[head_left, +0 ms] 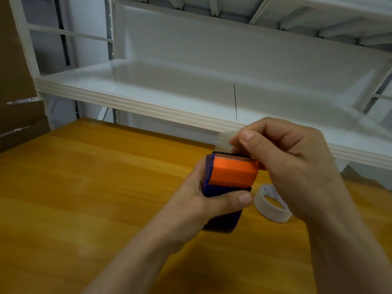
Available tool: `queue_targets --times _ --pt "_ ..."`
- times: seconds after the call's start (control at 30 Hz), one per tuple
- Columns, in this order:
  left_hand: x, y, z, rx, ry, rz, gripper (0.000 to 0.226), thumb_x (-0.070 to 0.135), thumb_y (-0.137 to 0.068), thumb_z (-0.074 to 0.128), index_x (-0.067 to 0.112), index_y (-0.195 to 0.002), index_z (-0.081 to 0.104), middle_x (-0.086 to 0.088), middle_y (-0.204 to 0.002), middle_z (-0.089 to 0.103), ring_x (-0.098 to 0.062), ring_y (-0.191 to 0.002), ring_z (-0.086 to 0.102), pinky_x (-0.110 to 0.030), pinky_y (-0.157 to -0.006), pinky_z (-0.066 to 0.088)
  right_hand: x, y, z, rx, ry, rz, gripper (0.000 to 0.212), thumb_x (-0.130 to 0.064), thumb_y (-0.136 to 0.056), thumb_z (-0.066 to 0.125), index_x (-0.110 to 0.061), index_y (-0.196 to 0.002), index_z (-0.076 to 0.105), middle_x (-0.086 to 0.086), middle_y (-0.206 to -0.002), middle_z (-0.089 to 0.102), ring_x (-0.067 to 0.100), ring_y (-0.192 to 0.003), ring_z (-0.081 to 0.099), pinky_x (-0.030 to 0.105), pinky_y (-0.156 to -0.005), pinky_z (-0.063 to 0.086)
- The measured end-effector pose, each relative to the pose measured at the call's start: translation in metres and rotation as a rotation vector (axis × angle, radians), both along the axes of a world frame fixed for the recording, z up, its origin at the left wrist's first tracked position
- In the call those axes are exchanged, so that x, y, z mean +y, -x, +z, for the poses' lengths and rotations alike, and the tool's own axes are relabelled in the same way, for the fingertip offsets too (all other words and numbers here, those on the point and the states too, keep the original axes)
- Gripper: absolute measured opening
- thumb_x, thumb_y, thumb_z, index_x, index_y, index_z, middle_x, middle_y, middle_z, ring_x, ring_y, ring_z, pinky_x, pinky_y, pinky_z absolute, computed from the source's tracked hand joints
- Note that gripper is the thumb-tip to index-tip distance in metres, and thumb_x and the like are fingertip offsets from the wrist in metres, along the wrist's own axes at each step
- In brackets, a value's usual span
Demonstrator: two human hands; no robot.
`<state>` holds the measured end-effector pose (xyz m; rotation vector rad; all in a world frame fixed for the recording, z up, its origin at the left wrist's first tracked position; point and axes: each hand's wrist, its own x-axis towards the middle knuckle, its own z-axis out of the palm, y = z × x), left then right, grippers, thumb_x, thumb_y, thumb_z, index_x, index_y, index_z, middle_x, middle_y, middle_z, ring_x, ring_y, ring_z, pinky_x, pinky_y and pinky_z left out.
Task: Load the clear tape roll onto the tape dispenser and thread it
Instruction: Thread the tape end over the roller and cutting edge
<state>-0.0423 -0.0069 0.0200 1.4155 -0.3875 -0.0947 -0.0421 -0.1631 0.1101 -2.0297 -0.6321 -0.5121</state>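
My left hand grips a purple tape dispenser with an orange front flap and a black serrated blade at its top, held above the wooden table. My right hand pinches the clear tape end between thumb and fingers just above the blade. A clear tape roll with a printed white core lies flat on the table, right of the dispenser and partly behind my right hand. Whether a roll sits inside the dispenser is hidden.
The orange-brown wooden table spreads out under my arms. A white metal shelf runs across the back, its front lip just behind my hands. Brown cardboard leans at the far left.
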Motion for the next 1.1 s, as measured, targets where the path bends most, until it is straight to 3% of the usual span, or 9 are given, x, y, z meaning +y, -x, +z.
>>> queue_targets --times 0.13,0.27,0.37,0.57,0.63,0.73,0.87,1.0,1.1 --pt "-0.001 0.002 0.002 0.017 0.038 0.031 0.066 0.045 -0.068 0.081 0.032 -0.128 0.056 -0.004 -0.115 0.074 -0.027 -0.102 0.074 -0.043 -0.088 0.059 -0.002 -0.002 0.000 0.014 0.004 0.040 0.017 -0.033 -0.093 0.062 -0.026 -0.085 0.075 -0.005 -0.084 0.076 0.013 -0.083 0.072 0.032 -0.072 0.062" --pt "-0.004 0.004 0.005 -0.022 0.090 0.096 0.092 0.033 -0.066 0.089 0.055 -0.139 0.037 -0.003 -0.117 0.072 -0.029 -0.103 0.074 -0.052 -0.092 0.057 -0.008 -0.003 0.003 0.056 -0.049 0.127 0.016 -0.036 -0.086 0.073 -0.021 -0.088 0.075 0.001 -0.087 0.076 0.018 -0.083 0.072 0.037 -0.074 0.063" --pt "-0.006 0.009 0.010 -0.058 0.068 0.110 0.108 0.040 -0.061 0.090 0.066 -0.141 0.022 -0.007 -0.119 0.072 -0.027 -0.102 0.074 -0.050 -0.094 0.058 -0.014 -0.004 0.004 0.062 -0.065 0.166 0.022 -0.042 -0.077 0.077 -0.024 -0.090 0.076 0.001 -0.089 0.075 0.018 -0.084 0.071 0.035 -0.072 0.062" --pt "-0.009 0.013 0.014 -0.133 0.029 0.225 0.130 0.065 -0.041 0.091 0.077 -0.137 0.004 0.000 -0.138 0.062 -0.032 -0.134 0.054 -0.057 -0.109 0.043 -0.022 -0.003 0.007 0.059 -0.071 0.212 0.032 -0.052 -0.072 0.075 -0.026 -0.092 0.076 0.006 -0.096 0.075 0.025 -0.091 0.072 0.036 -0.074 0.063" --pt "-0.006 0.014 0.014 -0.168 -0.015 0.234 0.132 0.058 -0.047 0.092 0.075 -0.138 -0.001 0.001 -0.131 0.065 -0.021 -0.116 0.068 -0.052 -0.103 0.051 -0.021 -0.003 0.007 0.043 -0.067 0.210 0.030 -0.051 -0.074 0.073 -0.027 -0.093 0.075 0.005 -0.097 0.076 0.024 -0.092 0.072 0.034 -0.073 0.063" --pt "-0.002 0.018 0.017 -0.199 -0.072 0.144 0.132 0.038 -0.060 0.093 0.077 -0.137 -0.008 -0.006 -0.142 0.055 -0.016 -0.100 0.075 -0.052 -0.093 0.058 -0.019 -0.003 0.008 0.034 -0.126 0.189 0.024 -0.045 -0.075 0.068 -0.027 -0.090 0.074 -0.001 -0.094 0.077 0.016 -0.088 0.073 0.024 -0.065 0.060" --pt "0.000 0.018 0.014 -0.228 -0.085 -0.006 0.131 0.016 -0.073 0.087 0.074 -0.138 -0.010 -0.006 -0.131 0.063 -0.023 -0.099 0.075 -0.044 -0.087 0.060 -0.020 -0.005 0.007 0.028 -0.193 0.117 0.017 -0.039 -0.078 0.064 -0.026 -0.088 0.071 -0.010 -0.087 0.076 0.008 -0.082 0.072 0.019 -0.060 0.057" --pt "-0.001 0.017 0.013 -0.203 -0.088 -0.069 0.119 0.022 -0.078 0.080 0.070 -0.142 -0.007 -0.006 -0.129 0.068 -0.022 -0.115 0.069 -0.051 -0.101 0.052 -0.021 -0.009 0.004 0.048 -0.222 0.053 0.016 -0.041 -0.079 0.064 -0.028 -0.085 0.071 -0.010 -0.087 0.076 0.009 -0.082 0.072 0.021 -0.059 0.058" --pt "-0.001 0.014 0.012 -0.174 -0.102 -0.074 0.117 0.009 -0.084 0.075 0.070 -0.143 -0.006 -0.005 -0.124 0.070 -0.020 -0.110 0.071 -0.044 -0.097 0.056 -0.023 -0.011 0.003 0.051 -0.243 0.033 0.015 -0.040 -0.078 0.066 -0.027 -0.084 0.071 -0.010 -0.085 0.076 0.008 -0.080 0.072 0.021 -0.060 0.058"
